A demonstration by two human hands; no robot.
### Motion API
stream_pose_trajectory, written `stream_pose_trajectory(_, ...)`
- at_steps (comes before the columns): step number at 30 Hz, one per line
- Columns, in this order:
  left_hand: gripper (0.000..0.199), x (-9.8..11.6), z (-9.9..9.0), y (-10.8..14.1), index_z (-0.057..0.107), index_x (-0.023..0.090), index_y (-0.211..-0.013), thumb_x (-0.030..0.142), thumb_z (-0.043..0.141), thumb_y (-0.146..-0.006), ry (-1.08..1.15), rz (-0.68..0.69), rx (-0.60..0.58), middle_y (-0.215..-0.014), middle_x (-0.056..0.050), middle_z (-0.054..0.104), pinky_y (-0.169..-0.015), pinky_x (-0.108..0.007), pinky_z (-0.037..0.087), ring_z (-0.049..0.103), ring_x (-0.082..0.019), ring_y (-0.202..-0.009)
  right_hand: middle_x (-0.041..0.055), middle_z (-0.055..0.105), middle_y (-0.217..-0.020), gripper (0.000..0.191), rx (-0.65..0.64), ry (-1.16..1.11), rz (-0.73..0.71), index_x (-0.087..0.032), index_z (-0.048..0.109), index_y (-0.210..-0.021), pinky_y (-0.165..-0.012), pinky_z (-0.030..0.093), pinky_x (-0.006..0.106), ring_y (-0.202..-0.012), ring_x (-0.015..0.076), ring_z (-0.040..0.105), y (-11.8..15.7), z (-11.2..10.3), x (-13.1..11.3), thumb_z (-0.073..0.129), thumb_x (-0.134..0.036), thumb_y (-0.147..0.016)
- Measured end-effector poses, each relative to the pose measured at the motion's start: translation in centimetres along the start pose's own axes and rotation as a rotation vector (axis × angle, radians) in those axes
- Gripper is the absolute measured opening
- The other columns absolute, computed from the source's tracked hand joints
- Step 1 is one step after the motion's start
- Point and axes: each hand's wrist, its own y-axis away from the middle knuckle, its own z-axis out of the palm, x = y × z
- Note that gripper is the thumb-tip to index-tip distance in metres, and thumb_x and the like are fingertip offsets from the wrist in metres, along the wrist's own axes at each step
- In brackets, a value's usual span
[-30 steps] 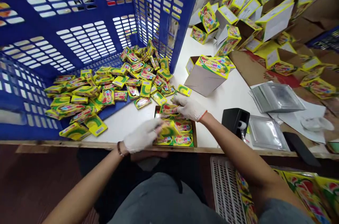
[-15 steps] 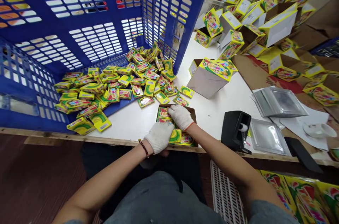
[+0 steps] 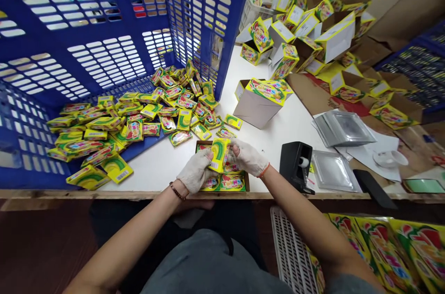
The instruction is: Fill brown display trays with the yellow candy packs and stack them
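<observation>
My gloved left hand [image 3: 196, 171] grips the left edge of a small yellow-green packet [image 3: 219, 155], which is raised over an open carton [image 3: 247, 182] at the table's front edge. On the packet's right side is my gloved right hand [image 3: 247, 156], its fingers closed at the packet's edge. Packets with colourful lettering [image 3: 232, 182] lie in rows inside the carton; the hands hide part of them. Beyond and to the left, a heap of similar packets [image 3: 134, 120] spills out of a tipped blue crate [image 3: 135, 25].
An upright carton [image 3: 259, 107] stands behind my right hand. To the right are a black tape dispenser [image 3: 292, 164], clear plastic trays [image 3: 333, 171] and a white tape roll [image 3: 391, 158]. Folded cartons [image 3: 333, 34] pile up at the back right. A white basket [image 3: 294, 252] sits below the table.
Both hands have come up from the carton's contents and now hold a packet between them. The view has shifted, so the table's objects appear further left.
</observation>
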Motion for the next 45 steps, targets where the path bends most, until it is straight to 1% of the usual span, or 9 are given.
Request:
stream_pose_trajectory(3,0.022,0.0,1.8,-0.7,0.058,0.015,-0.099,0.027,0.068,-0.082,0.213,-0.129,-0.086,-0.086,-0.005,0.068,-0.064,-0.023,0.055,0.065,-0.013,-0.071,0.0052,0.067,-0.101,0.063,-0.084,-0.111,0.006,-0.022,0.058,-0.115,-0.063,0.053,0.027,-0.073,0.0144,0.061,0.3,0.7,-0.9,0.076,-0.065,-0.072)
stream_pose_trajectory(6,0.021,0.1,2.5,-1.0,0.06,0.016,-0.095,0.033,0.066,-0.085,-0.012,-0.069,-0.058,-0.086,-0.005,0.068,-0.068,-0.027,0.058,0.067,-0.017,-0.076,0.0036,0.066,-0.095,0.061,-0.013,-0.045,-0.059,-0.022,0.055,-0.114,-0.059,0.049,0.025,-0.071,0.0143,0.059,-0.3,-0.1,-2.7,0.073,-0.065,-0.074)
stream_pose_trajectory(11,0.024,0.2,1.4,-1.4,0.064,0.016,-0.105,0.026,0.045,-0.095,-1.166,0.317,0.104,-0.104,-0.01,0.069,-0.093,-0.041,0.053,0.065,-0.025,-0.101,0.0029,0.065,-0.092,0.029,0.139,0.738,0.028,-0.018,0.059,-0.114,-0.074,0.049,0.028,-0.082,0.0172,0.059,-1.7,-2.8,-6.1,0.054,-0.032,-0.089)
stream_pose_trajectory(13,0.023,-0.1,0.9,-1.6,0.065,0.014,-0.106,0.02,0.048,-0.092,-1.626,0.416,0.037,-0.114,-0.015,0.066,-0.101,-0.046,0.048,0.06,-0.029,-0.112,0.0035,0.066,-0.093,0.025,0.095,1.153,0.088,-0.018,0.064,-0.11,-0.075,0.047,0.028,-0.084,0.0179,0.059,-2.4,-2.9,-6.3,0.055,-0.022,-0.087)
stream_pose_trajectory(16,0.024,-1.1,0.3,-1.6,0.065,0.008,-0.107,0.019,0.052,-0.09,-1.915,0.394,-0.094,-0.121,-0.022,0.062,-0.101,-0.048,0.046,0.057,-0.033,-0.117,0.0074,0.069,-0.103,0.025,-0.054,1.568,0.101,-0.019,0.067,-0.111,-0.078,0.044,0.03,-0.091,0.0207,0.06,-3.2,-1.6,-5.1,0.055,-0.018,-0.089)
stream_pose_trajectory(21,0.025,-1.6,-0.4,-1.6,0.066,0.008,-0.108,0.022,0.053,-0.092,-1.927,0.387,-0.161,-0.118,-0.021,0.063,-0.101,-0.045,0.046,0.057,-0.032,-0.114,0.0154,0.062,-0.122,0.029,-0.058,1.86,0.034,-0.018,0.067,-0.116,-0.082,0.042,0.036,-0.105,0.0279,0.057,-2.3,0.2,-2.6,0.044,-0.024,-0.099)
stream_pose_trajectory(28,0.028,-1.1,-0.2,-1.5,0.065,0.009,-0.114,0.023,0.056,-0.092,-1.925,0.365,-0.169,-0.119,-0.021,0.063,-0.097,-0.047,0.048,0.058,-0.034,-0.114,0.0164,0.055,-0.135,0.037,-0.11,1.894,-0.006,-0.019,0.062,-0.126,-0.089,0.04,0.042,-0.117,0.0331,0.05,0.8,-0.5,-1.2,0.059,-0.031,-0.091)
stream_pose_trajectory(37,0.033,-1.6,-0.3,-1.1,0.063,0.008,-0.12,0.024,0.057,-0.092,-1.914,0.356,-0.142,-0.131,-0.024,0.059,-0.102,-0.049,0.045,0.054,-0.035,-0.123,0.018,0.061,-0.118,0.032,-0.117,1.946,0.049,-0.018,0.064,-0.119,-0.081,0.041,0.041,-0.104,0.0322,0.055,0.0,0.4,-3.4,0.055,-0.021,-0.089)
stream_pose_trajectory(45,0.033,-1.6,-0.2,-0.9,0.063,0.008,-0.12,0.024,0.057,-0.092,-1.924,0.345,-0.129,-0.13,-0.023,0.059,-0.101,-0.047,0.045,0.053,-0.035,-0.123,0.0184,0.061,-0.119,0.03,-0.153,1.871,0.078,-0.015,0.065,-0.119,-0.083,0.042,0.037,-0.102,0.0276,0.058,-0.8,0.4,-2.0,0.047,-0.017,-0.094)
